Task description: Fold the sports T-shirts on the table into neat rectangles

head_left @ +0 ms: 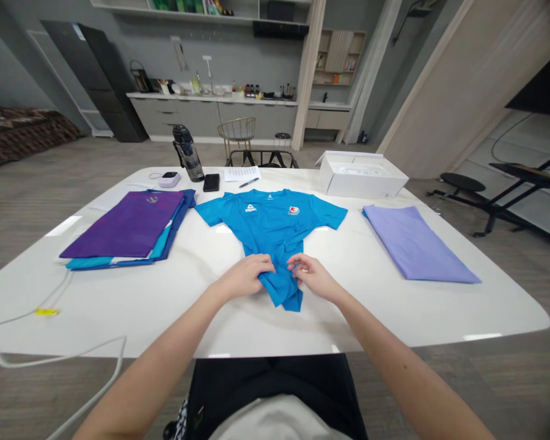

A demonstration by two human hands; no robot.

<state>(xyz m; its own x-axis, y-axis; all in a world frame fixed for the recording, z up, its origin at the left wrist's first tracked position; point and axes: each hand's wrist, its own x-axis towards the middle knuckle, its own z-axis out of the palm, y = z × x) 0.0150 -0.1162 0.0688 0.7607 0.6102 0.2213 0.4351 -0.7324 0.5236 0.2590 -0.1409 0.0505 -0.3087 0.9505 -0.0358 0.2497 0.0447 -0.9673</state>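
Observation:
A blue T-shirt lies on the white table in front of me, collar away from me. Its sleeves are spread, and its lower part is bunched and creased near the front. My left hand is closed on the bunched cloth at the left of the hem, the thumb partly hidden. At the right side of the same bunch, my right hand has loosely curled fingers that are apart, the tips at the cloth's edge.
Folded purple and blue clothes are stacked on the left, with a white cable nearby. A folded lavender cloth lies right. Along the back are a bottle, a phone, paper, a pen and a white box.

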